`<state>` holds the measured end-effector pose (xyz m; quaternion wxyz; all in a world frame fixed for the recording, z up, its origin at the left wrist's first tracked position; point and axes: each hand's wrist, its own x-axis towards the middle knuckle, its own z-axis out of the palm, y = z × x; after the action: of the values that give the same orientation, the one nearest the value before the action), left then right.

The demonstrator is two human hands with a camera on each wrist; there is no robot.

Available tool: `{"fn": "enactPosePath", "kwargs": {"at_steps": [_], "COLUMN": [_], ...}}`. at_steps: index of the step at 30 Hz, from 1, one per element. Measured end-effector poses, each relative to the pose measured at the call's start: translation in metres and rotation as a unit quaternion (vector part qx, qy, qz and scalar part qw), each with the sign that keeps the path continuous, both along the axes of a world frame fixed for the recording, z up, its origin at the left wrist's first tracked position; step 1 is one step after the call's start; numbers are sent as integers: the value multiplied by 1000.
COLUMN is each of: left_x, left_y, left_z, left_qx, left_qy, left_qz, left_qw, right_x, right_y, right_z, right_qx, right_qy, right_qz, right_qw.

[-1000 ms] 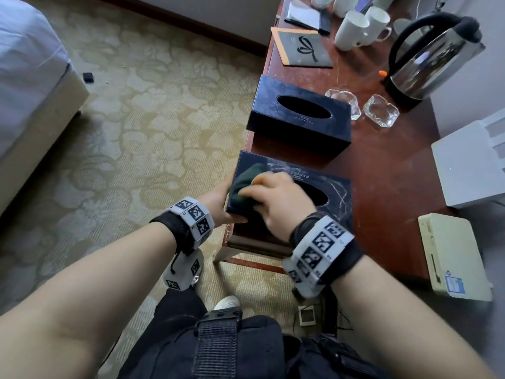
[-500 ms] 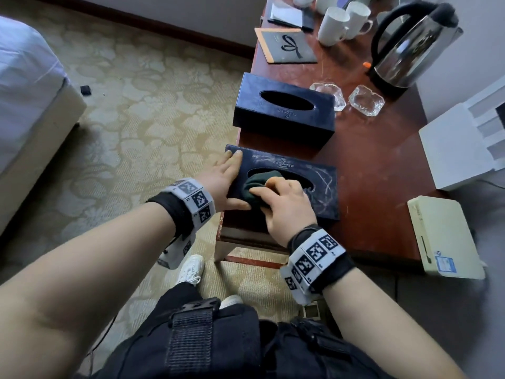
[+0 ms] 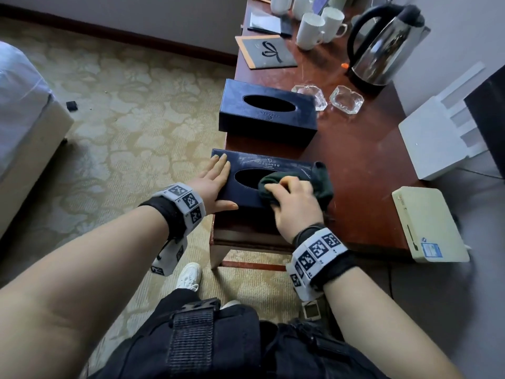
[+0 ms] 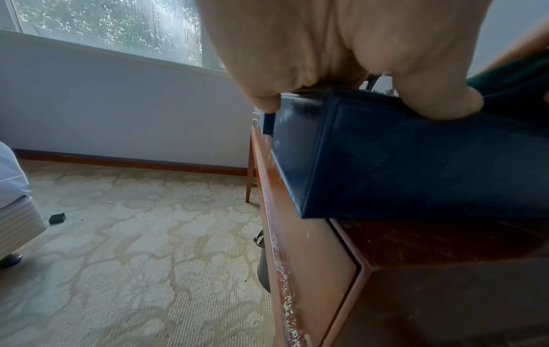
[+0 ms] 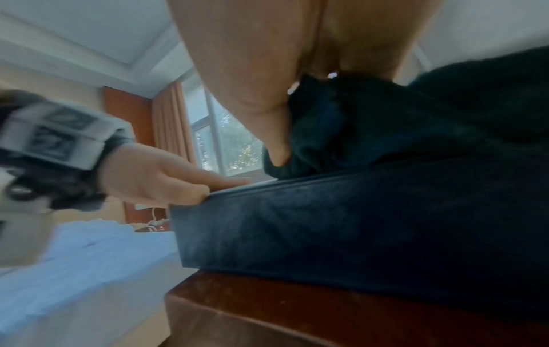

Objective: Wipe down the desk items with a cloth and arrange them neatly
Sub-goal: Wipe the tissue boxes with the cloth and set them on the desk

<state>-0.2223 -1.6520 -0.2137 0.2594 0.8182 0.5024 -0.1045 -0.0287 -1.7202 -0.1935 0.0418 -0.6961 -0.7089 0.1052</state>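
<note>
A dusty dark blue tissue box (image 3: 273, 166) (image 4: 415, 169) (image 5: 356, 223) lies at the near end of the wooden desk (image 3: 363, 165). My left hand (image 3: 217, 181) (image 5: 154, 176) lies flat on the box's left end, fingers straight, thumb along the near edge. My right hand (image 3: 293, 203) grips a dark green cloth (image 3: 321, 184) (image 5: 401, 122) and presses it on the right half of the box top, next to the oval opening. A second dark blue tissue box (image 3: 269, 112) stands just behind.
Behind the boxes are two glass ashtrays (image 3: 345, 99), a steel kettle (image 3: 385, 47), white mugs (image 3: 311, 30) and a grey card with a bow (image 3: 266, 51). A white foam block (image 3: 437, 132) and a cream device (image 3: 429, 224) sit right. Carpet and a bed (image 3: 19, 110) lie left.
My right hand has slid the cloth from the box's left end across to its right side. My left hand moved from gripping the left end to lying flat on top.
</note>
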Motion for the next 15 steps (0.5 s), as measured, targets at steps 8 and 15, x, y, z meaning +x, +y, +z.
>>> {"fn": "enactPosePath", "kwargs": {"at_steps": [8, 15], "left_x": [0, -3], "left_y": [-1, -2], "left_z": [0, 7], "left_qx": [2, 15], "left_qy": [-3, -17], "left_qz": [1, 32], "left_qw": [1000, 999], "right_x": [60, 56], "right_y": [14, 39], "right_z": [11, 35], "right_qx": [-60, -21], "right_qy": [9, 75], "right_qz": [-183, -212], "right_qw": [981, 974]}}
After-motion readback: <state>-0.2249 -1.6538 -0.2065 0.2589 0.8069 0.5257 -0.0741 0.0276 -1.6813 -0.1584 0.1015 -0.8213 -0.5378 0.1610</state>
